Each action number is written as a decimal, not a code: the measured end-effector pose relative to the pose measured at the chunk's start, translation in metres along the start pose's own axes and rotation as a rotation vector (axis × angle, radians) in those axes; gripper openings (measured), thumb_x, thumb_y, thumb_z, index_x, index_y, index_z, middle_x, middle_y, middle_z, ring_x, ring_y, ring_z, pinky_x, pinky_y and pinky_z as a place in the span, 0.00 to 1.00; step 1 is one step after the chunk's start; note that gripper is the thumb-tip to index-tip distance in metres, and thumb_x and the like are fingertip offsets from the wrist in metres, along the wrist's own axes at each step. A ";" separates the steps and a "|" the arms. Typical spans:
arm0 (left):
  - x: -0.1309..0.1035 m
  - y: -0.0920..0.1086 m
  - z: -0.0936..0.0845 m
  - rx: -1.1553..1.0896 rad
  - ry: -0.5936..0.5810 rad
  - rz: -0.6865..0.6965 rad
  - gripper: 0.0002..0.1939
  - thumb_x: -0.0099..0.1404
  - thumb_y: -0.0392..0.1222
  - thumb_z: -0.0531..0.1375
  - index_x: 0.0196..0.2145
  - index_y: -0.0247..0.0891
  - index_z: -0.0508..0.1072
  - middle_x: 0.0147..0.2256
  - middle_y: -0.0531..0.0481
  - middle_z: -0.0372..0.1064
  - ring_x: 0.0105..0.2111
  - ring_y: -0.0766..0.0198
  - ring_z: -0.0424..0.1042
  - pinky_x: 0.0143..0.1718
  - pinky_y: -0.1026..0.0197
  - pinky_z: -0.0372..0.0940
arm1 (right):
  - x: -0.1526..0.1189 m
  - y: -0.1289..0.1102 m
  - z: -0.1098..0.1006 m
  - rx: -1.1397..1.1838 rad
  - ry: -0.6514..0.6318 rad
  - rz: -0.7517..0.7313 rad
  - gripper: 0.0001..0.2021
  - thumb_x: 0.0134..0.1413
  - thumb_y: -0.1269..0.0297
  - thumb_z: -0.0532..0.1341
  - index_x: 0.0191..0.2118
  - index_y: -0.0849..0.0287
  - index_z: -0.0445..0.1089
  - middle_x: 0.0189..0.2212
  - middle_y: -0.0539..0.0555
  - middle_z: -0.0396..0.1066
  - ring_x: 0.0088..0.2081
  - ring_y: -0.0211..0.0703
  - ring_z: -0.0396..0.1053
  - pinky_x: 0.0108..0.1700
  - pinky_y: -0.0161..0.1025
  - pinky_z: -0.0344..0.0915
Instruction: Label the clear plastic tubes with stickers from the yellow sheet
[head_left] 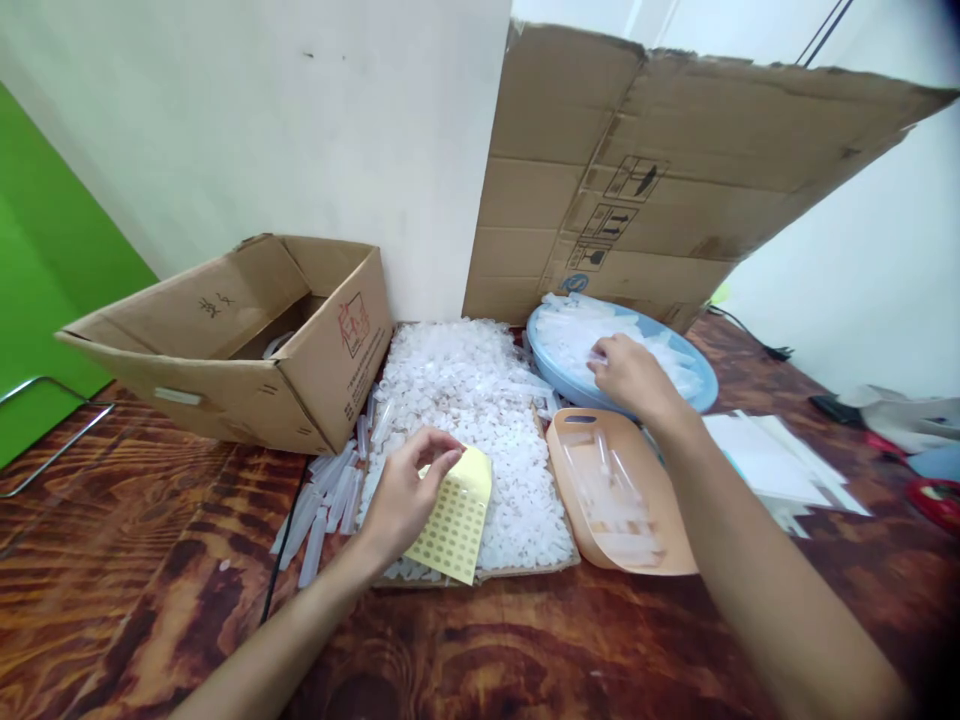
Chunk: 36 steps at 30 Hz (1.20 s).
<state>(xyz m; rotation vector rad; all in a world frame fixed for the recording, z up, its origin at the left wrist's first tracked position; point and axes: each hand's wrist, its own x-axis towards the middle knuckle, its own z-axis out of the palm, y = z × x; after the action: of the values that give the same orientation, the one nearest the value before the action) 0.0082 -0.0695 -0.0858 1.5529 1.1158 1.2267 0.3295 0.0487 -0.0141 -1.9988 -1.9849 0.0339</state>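
Observation:
My left hand [409, 485] pinches the top edge of a yellow sticker sheet [454, 525] marked with rows of small oval stickers. The sheet tilts above a broad heap of small translucent plastic pieces [517, 490]. Over the blue basin [706, 392] at the right, my right hand [626, 370] has its fingers curled together among clear plastic tubes [577, 325]. What lies between those fingertips is too small to make out. Below that forearm, an orange plastic basket [574, 520] holds more clear tubes [611, 490].
An open cardboard box [315, 390] stands at the left, with loose tubes [319, 535] beside it. A large cardboard sheet [555, 190] leans on the wall behind the basin. White sheets [772, 455] lie at the right. A black cable [281, 560] crosses the wooden table [150, 600].

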 end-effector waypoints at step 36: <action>-0.029 -0.002 -0.014 -0.103 -0.028 -0.226 0.11 0.57 0.42 0.74 0.24 0.36 0.79 0.27 0.50 0.77 0.29 0.64 0.75 0.31 0.67 0.67 | -0.187 -0.110 0.095 0.992 0.073 -0.610 0.14 0.65 0.81 0.51 0.48 0.54 0.59 0.38 0.55 0.66 0.35 0.42 0.69 0.35 0.37 0.67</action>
<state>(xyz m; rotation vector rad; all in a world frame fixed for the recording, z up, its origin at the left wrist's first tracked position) -0.0098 -0.0956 -0.0924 1.3232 1.1569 1.0893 0.1941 -0.1164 -0.1165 -0.7504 -1.8724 0.6439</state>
